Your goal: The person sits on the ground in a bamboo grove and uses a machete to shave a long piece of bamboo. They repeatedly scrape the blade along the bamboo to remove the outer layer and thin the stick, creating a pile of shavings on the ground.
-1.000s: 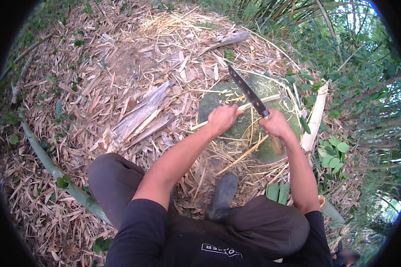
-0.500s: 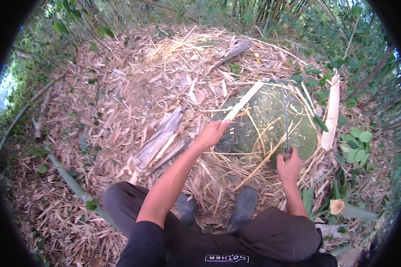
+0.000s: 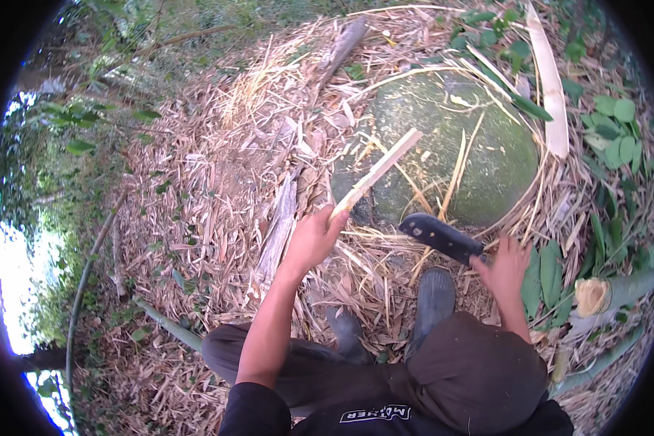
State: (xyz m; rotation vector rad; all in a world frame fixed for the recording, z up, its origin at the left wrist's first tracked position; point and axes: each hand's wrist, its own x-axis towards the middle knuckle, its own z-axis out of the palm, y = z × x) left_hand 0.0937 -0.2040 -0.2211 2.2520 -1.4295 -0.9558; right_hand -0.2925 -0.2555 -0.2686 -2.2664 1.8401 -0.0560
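My left hand (image 3: 315, 240) is closed around the lower end of a pale split strip of wood or bamboo (image 3: 378, 173), which slants up and to the right over the stone's left part. In my right hand (image 3: 506, 270) is a machete (image 3: 443, 238) with a broad dark blade that has several light spots along it. Its flat side faces up and its tip points left, near the stone's front edge. Its handle is mostly hidden by my fingers. Blade and strip are apart. The mossy flat stone (image 3: 479, 163) carries thin shavings (image 3: 461, 163) and small chips.
My boots (image 3: 436, 301) stand just before the stone. A long pale split piece (image 3: 548, 80) lies beyond it on the right, beside green leaves (image 3: 618, 138). A cut bamboo pole (image 3: 610, 292) lies at right. Dry litter covers the ground around a grey log piece (image 3: 280, 221).
The machete has swung from pointing away, edge-on, to lying flat and pointing left, closer to me. The strip has come a little nearer and rolled. My view has turned.
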